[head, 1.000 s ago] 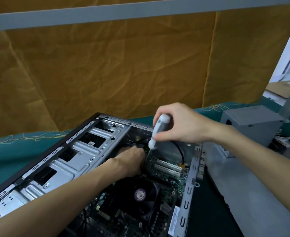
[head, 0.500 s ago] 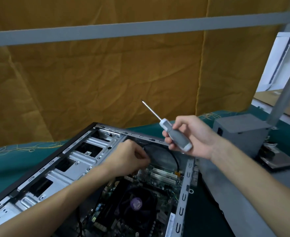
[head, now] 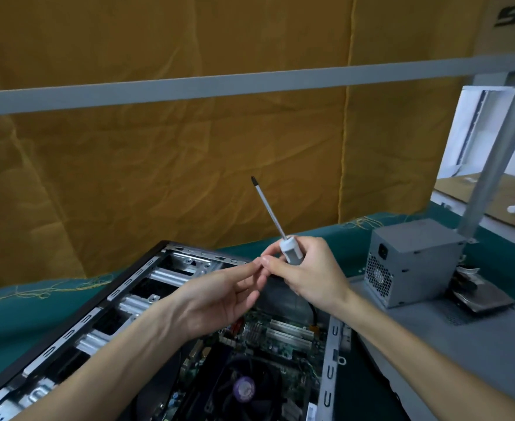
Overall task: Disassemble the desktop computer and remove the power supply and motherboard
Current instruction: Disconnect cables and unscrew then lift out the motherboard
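The right hand point(head: 310, 273) gripped a grey-and-white screwdriver point(head: 283, 241), tip up. The left hand point(head: 219, 299) touched it with loose fingers. Below both lay the open metal computer case point(head: 147, 296) with its green motherboard point(head: 274, 335). Right of the hands sat 1 grey boxy power supply point(head: 411, 262).
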Motion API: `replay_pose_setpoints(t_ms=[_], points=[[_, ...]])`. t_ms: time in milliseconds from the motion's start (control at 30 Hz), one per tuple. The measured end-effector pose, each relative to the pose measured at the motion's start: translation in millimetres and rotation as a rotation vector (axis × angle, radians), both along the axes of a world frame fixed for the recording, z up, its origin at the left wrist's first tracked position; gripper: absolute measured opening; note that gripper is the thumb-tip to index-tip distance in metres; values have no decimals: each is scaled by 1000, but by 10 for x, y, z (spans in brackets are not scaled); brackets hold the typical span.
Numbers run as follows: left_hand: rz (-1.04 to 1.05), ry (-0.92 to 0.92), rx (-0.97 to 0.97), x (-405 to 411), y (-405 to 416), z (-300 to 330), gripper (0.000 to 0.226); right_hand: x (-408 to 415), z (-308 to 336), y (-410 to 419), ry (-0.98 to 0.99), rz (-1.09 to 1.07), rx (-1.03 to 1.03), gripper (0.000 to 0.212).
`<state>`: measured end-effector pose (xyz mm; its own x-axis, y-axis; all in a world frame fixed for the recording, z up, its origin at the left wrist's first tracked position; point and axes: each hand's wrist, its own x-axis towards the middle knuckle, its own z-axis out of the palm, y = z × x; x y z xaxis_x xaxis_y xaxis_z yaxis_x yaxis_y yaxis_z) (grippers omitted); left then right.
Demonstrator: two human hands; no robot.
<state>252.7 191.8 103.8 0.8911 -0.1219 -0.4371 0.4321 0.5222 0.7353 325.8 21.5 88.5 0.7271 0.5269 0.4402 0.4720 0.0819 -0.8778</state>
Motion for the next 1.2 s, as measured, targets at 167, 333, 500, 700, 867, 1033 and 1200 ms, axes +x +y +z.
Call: replay_pose_setpoints(t_ms=[167,333,500,700,867,1033,1200], points=[[83,-323,521,52,-161,-52,19,16,95,-120,-26,-172,-32,11],[124,-796,1397,276,-218,-97,25,317,125,-735,139,-417,4,19],[-137,-688,1668,438,-288,-358,28,518,-415,-1237,128,-695,-328,18],[-67,-772,1762,425,-274,-523,28,637,-1088,-1181,136,-665,-697,20],[-37,-827,1783,436,-257,-601,28,821,-1179,-991,29,-646,-920,28],[-12,-865,1786,444,-223,-638,30,904,-1231,-898,41,-728,-951,22],[-66,-899,1814,429,-211,-579,32,860,-1115,-880,198,-765,-713,21]])
